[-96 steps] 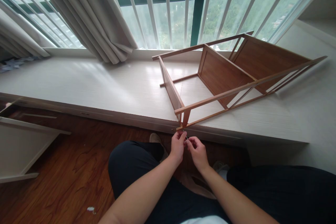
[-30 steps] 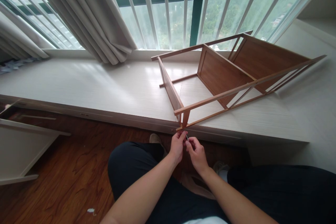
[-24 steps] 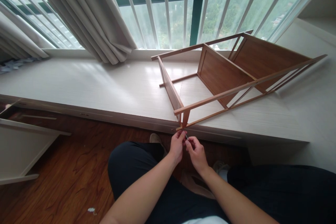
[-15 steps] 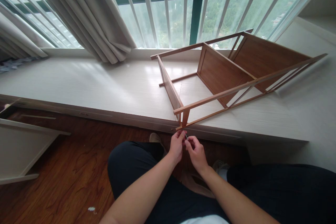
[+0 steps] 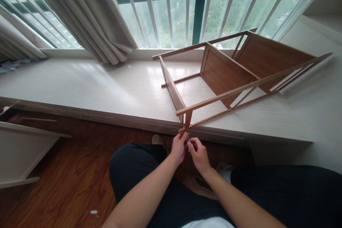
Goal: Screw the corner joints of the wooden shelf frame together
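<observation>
A brown wooden shelf rack (image 5: 227,92) lies on its side on the pale window ledge, its nearest corner at the ledge's front edge. Just below that corner, my left hand (image 5: 179,146) is closed in a pinch; what lies between its fingertips is too small to make out. Close beside it on the right, my right hand (image 5: 199,152) pinches a thin metal rod (image 5: 188,138) between thumb and fingers. The rod slants up toward the left fingertips. Both hands are in front of the ledge, over the gap between my legs.
The pale ledge (image 5: 80,82) runs along a barred window with a grey curtain (image 5: 88,14). My dark-trousered knees flank the hands. A white panel piece (image 5: 26,153) stands at the left on the wooden floor (image 5: 77,171), where a white scrap (image 5: 93,212) lies.
The view has shifted very slightly. Both hands keep nearly the same pinched pose below the rack's corner, with the rod still between the right fingers.
</observation>
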`<state>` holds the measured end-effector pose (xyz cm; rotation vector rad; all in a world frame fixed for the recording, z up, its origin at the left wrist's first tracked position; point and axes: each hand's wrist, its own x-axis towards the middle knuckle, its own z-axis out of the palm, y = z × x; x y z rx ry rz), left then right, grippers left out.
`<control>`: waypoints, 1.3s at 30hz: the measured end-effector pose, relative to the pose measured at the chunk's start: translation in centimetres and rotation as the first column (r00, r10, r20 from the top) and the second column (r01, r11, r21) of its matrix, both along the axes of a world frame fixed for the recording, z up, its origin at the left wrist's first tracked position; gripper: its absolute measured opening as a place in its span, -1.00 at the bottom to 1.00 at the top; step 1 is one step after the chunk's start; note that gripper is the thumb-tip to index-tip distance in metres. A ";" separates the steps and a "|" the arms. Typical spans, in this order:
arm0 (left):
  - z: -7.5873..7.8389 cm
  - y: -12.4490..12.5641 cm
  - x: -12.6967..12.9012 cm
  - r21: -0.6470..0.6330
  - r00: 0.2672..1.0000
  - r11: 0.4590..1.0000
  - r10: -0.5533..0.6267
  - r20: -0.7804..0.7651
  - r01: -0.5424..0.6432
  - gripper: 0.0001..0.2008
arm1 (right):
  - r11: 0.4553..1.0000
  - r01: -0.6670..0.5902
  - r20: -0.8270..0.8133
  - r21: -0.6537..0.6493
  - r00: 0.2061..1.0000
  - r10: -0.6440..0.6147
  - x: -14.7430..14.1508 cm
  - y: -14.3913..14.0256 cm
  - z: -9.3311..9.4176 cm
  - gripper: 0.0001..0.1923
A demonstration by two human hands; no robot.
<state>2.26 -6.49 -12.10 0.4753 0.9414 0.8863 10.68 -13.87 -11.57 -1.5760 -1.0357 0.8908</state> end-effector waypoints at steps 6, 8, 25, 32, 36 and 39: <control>0.1 0.3 -0.2 -0.008 1.000 1.000 -0.029 -0.004 0.029 -0.59 | 1.000 0.002 0.000 -0.001 1.000 -0.002 -0.1 0.2 0.3 -0.71; 0.3 0.4 -0.3 -0.017 0.999 0.999 -0.042 -0.008 0.041 -0.58 | 1.000 0.011 -0.004 -0.012 1.000 -0.011 -0.2 0.2 0.4 -0.70; 0.8 0.4 -0.1 -0.033 0.995 0.996 -0.087 -0.056 0.085 -0.58 | 0.975 -0.133 -0.974 -0.180 0.163 -0.158 0.5 1.5 0.1 -0.84; 1.0 0.2 -0.2 -0.034 0.995 0.997 -0.072 -0.064 0.070 -0.58 | 0.985 -0.025 -0.927 -0.171 0.344 -0.152 -0.1 1.4 0.4 -0.68; 0.9 0.2 -0.2 0.007 0.995 0.999 -0.041 -0.090 0.042 -0.62 | 0.989 0.024 -0.845 -0.145 0.517 -0.136 -0.3 1.3 0.5 -0.60; 0.7 0.2 -0.2 0.017 0.993 0.999 -0.038 -0.113 0.040 -0.62 | 0.991 0.047 -0.800 -0.126 0.586 -0.129 -0.2 1.2 0.5 -0.60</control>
